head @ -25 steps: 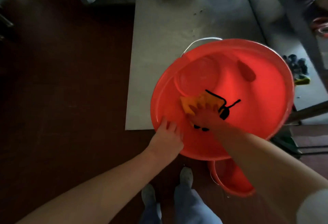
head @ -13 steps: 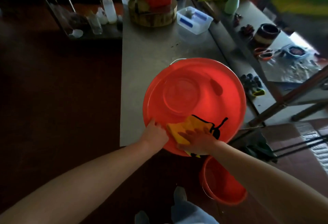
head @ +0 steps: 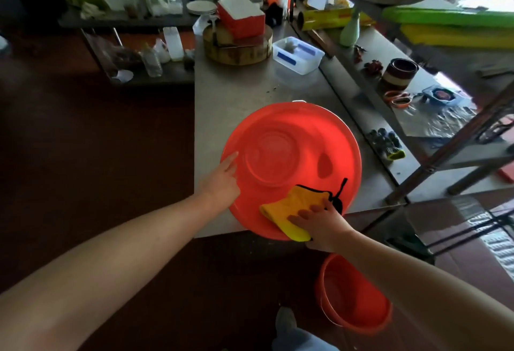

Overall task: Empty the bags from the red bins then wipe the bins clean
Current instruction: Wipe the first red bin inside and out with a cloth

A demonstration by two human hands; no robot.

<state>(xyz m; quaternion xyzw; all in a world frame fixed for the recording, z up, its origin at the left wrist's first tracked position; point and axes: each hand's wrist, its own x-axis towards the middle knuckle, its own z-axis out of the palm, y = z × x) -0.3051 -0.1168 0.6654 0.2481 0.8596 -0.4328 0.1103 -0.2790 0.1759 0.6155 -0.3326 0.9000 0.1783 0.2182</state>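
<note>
On the steel table (head: 236,94), right-hand fingers (head: 306,213) press cloth (head: 292,206) onto bin (head: 292,128)

Dim, daylight glare upper right; wide-angle edges warped, soft.

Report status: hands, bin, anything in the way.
Left hand flat on the red bin rim, bracing. Right hand pressing yellow cloth on near edge. Second bin on floor. Nothing blocking.
</note>
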